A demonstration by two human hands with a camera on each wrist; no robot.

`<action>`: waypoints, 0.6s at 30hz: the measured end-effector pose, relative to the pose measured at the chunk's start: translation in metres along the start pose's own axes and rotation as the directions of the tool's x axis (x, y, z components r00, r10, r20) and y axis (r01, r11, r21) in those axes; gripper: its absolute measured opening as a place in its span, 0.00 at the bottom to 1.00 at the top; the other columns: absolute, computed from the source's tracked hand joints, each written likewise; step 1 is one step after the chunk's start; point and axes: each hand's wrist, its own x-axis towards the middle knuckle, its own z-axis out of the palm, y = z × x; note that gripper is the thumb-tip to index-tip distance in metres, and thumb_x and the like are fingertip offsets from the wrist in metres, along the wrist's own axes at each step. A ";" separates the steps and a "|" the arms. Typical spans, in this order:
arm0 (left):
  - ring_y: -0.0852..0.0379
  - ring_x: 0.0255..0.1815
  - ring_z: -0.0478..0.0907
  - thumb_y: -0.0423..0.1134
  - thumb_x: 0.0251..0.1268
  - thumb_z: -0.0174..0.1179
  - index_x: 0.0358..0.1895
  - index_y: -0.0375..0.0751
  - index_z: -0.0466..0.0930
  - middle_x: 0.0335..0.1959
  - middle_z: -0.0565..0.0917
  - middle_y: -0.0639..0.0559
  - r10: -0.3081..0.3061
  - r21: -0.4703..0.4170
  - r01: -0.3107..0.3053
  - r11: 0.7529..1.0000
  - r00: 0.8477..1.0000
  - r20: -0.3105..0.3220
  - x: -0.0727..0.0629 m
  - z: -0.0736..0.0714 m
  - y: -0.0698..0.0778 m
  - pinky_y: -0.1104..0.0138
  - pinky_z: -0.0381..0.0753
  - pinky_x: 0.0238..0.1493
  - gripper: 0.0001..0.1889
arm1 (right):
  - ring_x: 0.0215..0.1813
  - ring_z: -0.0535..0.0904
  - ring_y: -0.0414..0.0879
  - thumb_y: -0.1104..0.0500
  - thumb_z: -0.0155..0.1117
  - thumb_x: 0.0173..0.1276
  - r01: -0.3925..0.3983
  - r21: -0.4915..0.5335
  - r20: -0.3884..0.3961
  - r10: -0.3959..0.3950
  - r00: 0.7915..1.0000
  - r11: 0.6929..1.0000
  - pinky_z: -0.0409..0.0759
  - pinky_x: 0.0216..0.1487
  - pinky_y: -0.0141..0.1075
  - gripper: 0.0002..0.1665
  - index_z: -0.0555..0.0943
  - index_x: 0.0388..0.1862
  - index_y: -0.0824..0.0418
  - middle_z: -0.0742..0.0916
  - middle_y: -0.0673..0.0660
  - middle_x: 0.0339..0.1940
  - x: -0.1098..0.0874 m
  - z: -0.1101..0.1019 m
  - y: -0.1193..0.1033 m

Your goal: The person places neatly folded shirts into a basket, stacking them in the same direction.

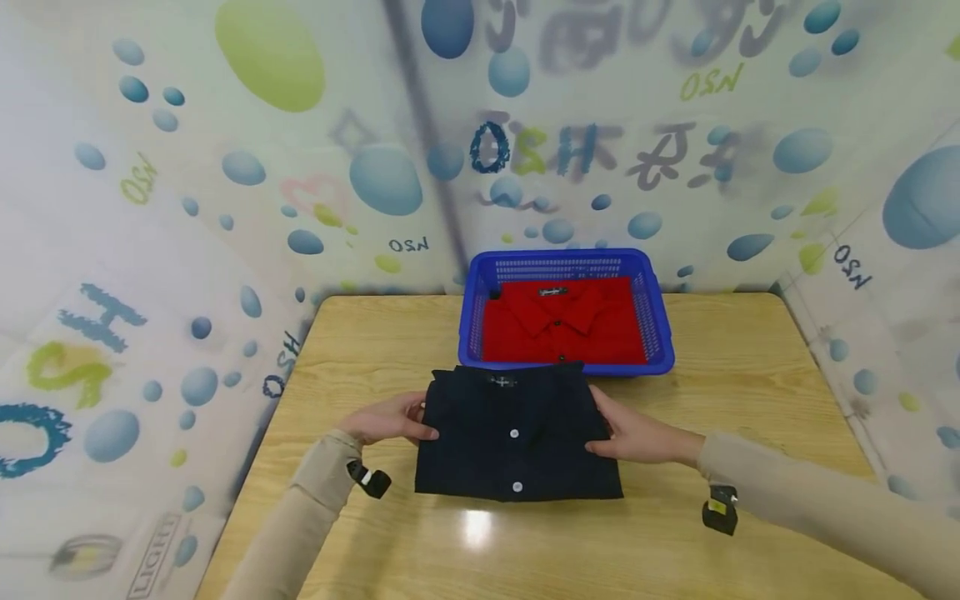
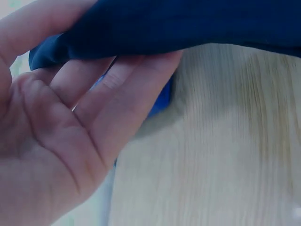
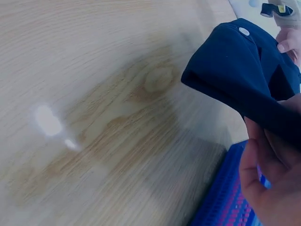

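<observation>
A folded dark navy shirt [image 1: 487, 454] with white buttons is held up over the table by both hands. My left hand [image 1: 392, 419] grips its left side, thumb on top and fingers beneath; the left wrist view shows those fingers [image 2: 127, 94] under the cloth. At the opposite side, my right hand [image 1: 637, 429] pinches the edge the same way, thumb over the front. In the right wrist view the shirt [image 3: 230, 66] hangs above the wood, apart from it. Just beyond it, a folded red shirt [image 1: 558, 329] with dark buttons lies in a blue plastic basket [image 1: 660, 354].
The basket stands at the back of the light wooden table [image 1: 750, 400], near the patterned wall covering [image 1: 555, 200]. Similar covering rises along the left and right sides. A small black camera is strapped to each wrist.
</observation>
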 end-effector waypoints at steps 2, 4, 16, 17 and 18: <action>0.50 0.46 0.80 0.33 0.65 0.61 0.72 0.33 0.57 0.46 0.83 0.45 0.040 0.024 -0.040 0.999 0.999 0.019 0.005 0.005 0.005 0.55 0.81 0.48 0.34 | 0.72 0.60 0.56 0.66 0.64 0.65 0.003 0.003 -0.010 -0.003 1.000 1.000 0.64 0.66 0.38 0.56 0.36 0.78 0.64 0.54 0.64 0.77 -0.008 -0.003 0.001; 0.53 0.41 0.81 0.33 0.65 0.61 0.71 0.35 0.60 0.43 0.83 0.46 0.082 0.059 -0.084 0.995 0.996 0.036 0.009 0.009 0.009 0.57 0.81 0.46 0.32 | 0.71 0.60 0.58 0.66 0.64 0.66 0.008 0.003 -0.027 -0.008 1.000 1.000 0.65 0.64 0.33 0.56 0.36 0.78 0.64 0.54 0.65 0.77 -0.016 -0.006 0.001; 0.49 0.47 0.81 0.28 0.66 0.58 0.71 0.34 0.58 0.53 0.80 0.41 0.183 0.029 -0.186 0.982 0.980 0.076 0.028 0.025 0.034 0.57 0.80 0.49 0.32 | 0.71 0.52 0.69 0.63 0.66 0.66 -0.002 -0.088 -0.197 -0.016 0.980 0.996 0.67 0.57 0.65 0.61 0.31 0.78 0.56 0.43 0.67 0.78 -0.051 -0.024 0.003; 0.48 0.49 0.81 0.27 0.66 0.57 0.72 0.33 0.56 0.55 0.79 0.41 0.186 0.021 -0.188 0.982 0.980 0.076 0.029 0.025 0.036 0.56 0.79 0.51 0.32 | 0.72 0.51 0.69 0.64 0.66 0.65 0.008 -0.087 -0.207 -0.026 0.978 0.996 0.67 0.56 0.66 0.61 0.30 0.78 0.54 0.42 0.66 0.78 -0.052 -0.026 0.003; 0.48 0.50 0.80 0.28 0.66 0.57 0.72 0.33 0.56 0.56 0.79 0.40 0.190 0.026 -0.192 0.981 0.979 0.073 0.030 0.026 0.038 0.56 0.79 0.51 0.32 | 0.71 0.51 0.69 0.65 0.66 0.65 0.017 -0.087 -0.214 -0.036 0.976 0.996 0.67 0.56 0.65 0.62 0.30 0.78 0.53 0.42 0.66 0.78 -0.053 -0.027 0.002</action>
